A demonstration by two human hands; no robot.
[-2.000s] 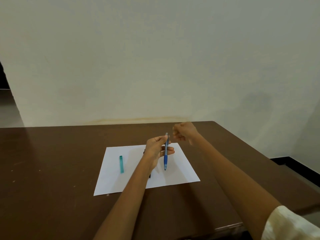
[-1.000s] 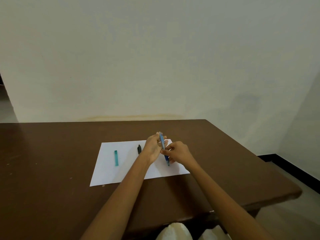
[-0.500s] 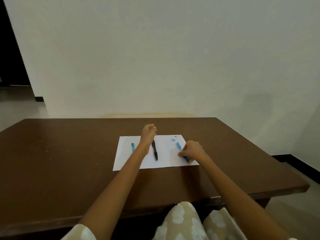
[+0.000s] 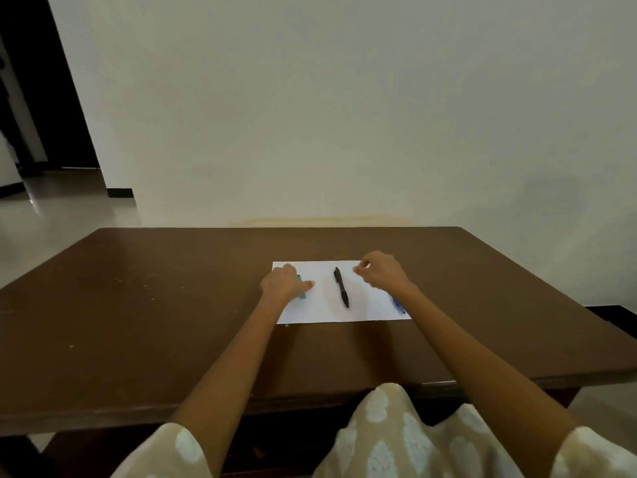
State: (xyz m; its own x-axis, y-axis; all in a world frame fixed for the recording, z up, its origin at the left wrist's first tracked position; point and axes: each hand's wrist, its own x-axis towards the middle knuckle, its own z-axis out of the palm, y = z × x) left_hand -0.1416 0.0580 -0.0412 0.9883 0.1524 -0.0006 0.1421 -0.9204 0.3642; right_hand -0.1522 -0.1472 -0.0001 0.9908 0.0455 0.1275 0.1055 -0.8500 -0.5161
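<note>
Pale wall (image 4: 344, 115) rises straight behind the far edge of the brown desk (image 4: 138, 322), and a dark doorway (image 4: 34, 98) opens at the far left. A white sheet of paper (image 4: 365, 305) lies right of the desk's middle, its near edge well back from the desk's near edge, with a broad stretch of brown wood to its left.

My left grip (image 4: 284, 282) rests knuckles-up on the sheet's left edge, over a teal cap (image 4: 303, 297) whose near end pokes out beside my thumb. I cannot tell whether my fingers close round it. My right grip (image 4: 381, 272) hovers over the sheet's far right corner, fingers curled, thumb and forefinger tips drawn narrow. Whether anything sits between them I cannot tell.

A black pen (image 4: 341, 287) lies between both grips, apart from each. A blue pen (image 4: 398, 305) lies by the sheet's near right corner, partly under my right forearm.
</note>
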